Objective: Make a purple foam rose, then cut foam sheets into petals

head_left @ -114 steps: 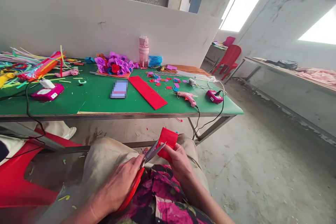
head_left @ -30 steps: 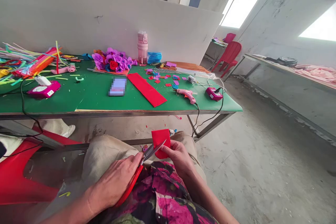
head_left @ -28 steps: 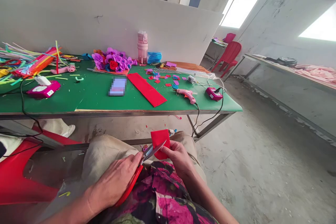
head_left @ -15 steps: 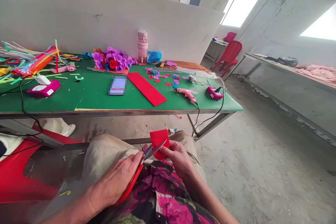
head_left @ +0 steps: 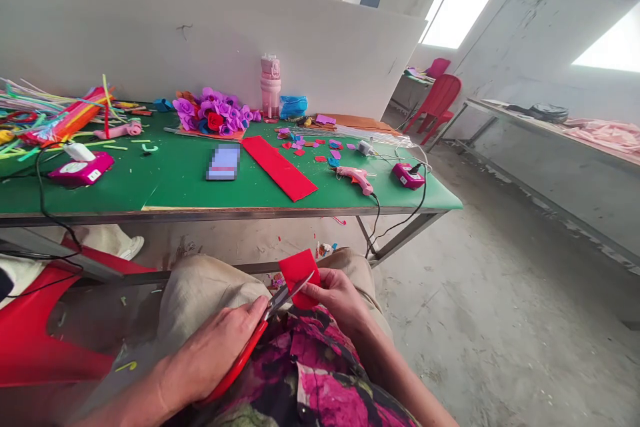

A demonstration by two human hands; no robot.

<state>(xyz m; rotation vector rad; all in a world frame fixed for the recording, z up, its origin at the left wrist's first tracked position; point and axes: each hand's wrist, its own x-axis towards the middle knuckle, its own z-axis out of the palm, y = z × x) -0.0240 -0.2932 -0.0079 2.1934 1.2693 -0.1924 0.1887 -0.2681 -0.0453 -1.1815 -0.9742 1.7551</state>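
Over my lap, my left hand point(head_left: 227, 337) is closed around red-handled scissors point(head_left: 245, 355). Their blades are parted, one in front of a small red paper piece point(head_left: 299, 268). My right hand point(head_left: 335, 293) pinches that piece at its right edge, thumb in front. On the green table ahead lies a long red paper strip point(head_left: 280, 168), slanting toward the front edge. Small cut scraps in red, purple and blue point(head_left: 320, 159) are scattered to its right. Purple and red paper flowers point(head_left: 215, 111) are bunched at the back.
A pink glue gun point(head_left: 356, 179) with its cord rests near the table's right end, beside a magenta power socket point(head_left: 408, 175). Further left are a phone point(head_left: 223, 162), another magenta socket point(head_left: 81, 169) and colourful sticks point(head_left: 30, 107). A pink bottle point(head_left: 271, 88) stands at the back.
The scissors have opened wider and shifted slightly down and left. The red paper piece has tilted and moved a little left with my right hand.
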